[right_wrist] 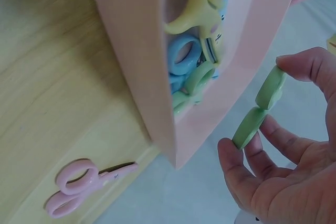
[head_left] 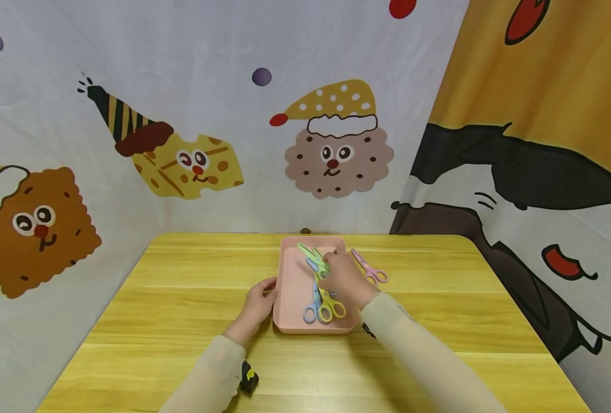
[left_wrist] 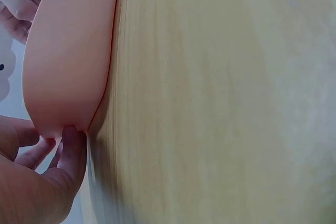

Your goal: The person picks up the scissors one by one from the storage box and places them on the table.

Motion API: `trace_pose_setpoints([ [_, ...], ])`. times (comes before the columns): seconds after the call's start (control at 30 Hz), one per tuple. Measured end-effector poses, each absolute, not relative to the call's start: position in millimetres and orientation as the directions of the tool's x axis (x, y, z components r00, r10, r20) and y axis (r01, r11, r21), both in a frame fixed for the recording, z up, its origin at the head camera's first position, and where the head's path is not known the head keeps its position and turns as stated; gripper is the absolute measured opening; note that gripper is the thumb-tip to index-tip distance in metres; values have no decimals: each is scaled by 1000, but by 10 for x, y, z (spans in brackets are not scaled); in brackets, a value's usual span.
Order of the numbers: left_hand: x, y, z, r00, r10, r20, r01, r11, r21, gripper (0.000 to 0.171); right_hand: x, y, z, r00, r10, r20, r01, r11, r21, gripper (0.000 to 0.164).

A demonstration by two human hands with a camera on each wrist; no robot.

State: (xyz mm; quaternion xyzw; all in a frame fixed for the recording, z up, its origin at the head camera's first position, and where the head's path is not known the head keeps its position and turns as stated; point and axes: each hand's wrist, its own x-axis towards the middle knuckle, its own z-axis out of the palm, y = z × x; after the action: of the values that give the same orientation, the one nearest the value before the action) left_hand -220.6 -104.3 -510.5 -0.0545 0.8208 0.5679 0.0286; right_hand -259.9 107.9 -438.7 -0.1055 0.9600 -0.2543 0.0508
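My left hand (head_left: 256, 301) grips the left side of a shallow pink tray (head_left: 288, 287), thumb and fingers at its wall in the left wrist view. Above the tray, my right hand (head_left: 346, 278) holds a pair of green scissors (right_wrist: 270, 88) by the handles, between thumb and fingertips. Inside the tray lie yellow scissors (right_wrist: 211, 18), blue scissors (head_left: 315, 293) and another green pair (right_wrist: 181, 102), overlapping one another. On the table just right of the tray is a pair of pink scissors (head_left: 368, 268), its handles toward the right.
The wooden table (head_left: 181, 298) has the tray near its far middle. Behind it hangs a white cloth (head_left: 207, 103) printed with cartoon biscuits and cheese, with a larger cartoon figure on the right. A dark wrist device (head_left: 249, 378) sits at the left sleeve.
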Motion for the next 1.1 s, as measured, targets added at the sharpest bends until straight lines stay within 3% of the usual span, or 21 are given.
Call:
trace_pose_setpoints([
  [0.5,-2213,-1047,-5119,-991,-60,-121,-134,336,932,36,-2611,1196,-4409,-980,-198,-31,-164,879,-448,56],
  [1.1,-2224,-1042,-5135,-992,-56,-113,-125,324,938,36,-2649,1305,-4419,-985,-165,-57,-128,903,-409,69],
])
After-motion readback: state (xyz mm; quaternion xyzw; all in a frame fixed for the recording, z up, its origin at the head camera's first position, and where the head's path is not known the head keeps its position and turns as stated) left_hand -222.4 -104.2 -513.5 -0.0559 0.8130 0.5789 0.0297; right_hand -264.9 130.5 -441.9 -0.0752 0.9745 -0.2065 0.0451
